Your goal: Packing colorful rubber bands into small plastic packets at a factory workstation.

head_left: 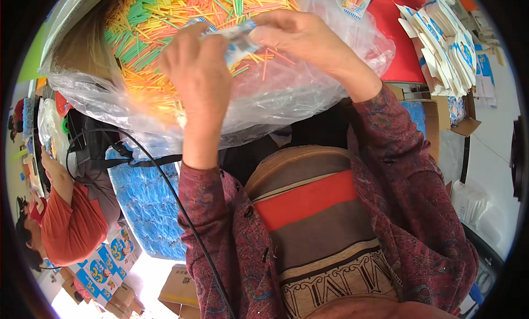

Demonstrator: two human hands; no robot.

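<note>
My left hand (197, 79) and my right hand (303, 39) are raised over a large heap of thin coloured sticks (160, 21) in yellow, orange, green and pink. Between them is a small clear plastic packet (238, 48) with blue and white print. The thumb and fingers of my right hand pinch its right end. My left hand is closed at its left end, its fingers partly smeared by motion. A few loose sticks (264, 63) lie just below the packet, on the clear plastic sheet (297, 79) that lines the heap.
A filled packet (357, 0) rests at the heap's upper right, beside a red surface (405, 60). White-and-blue cartons (449, 46) are piled at right, above an open cardboard box (468, 120). A bulging blue bag (149, 203) stands left of me. A co-worker (74, 225) is at far left. A black cable (165, 178) crosses my left side.
</note>
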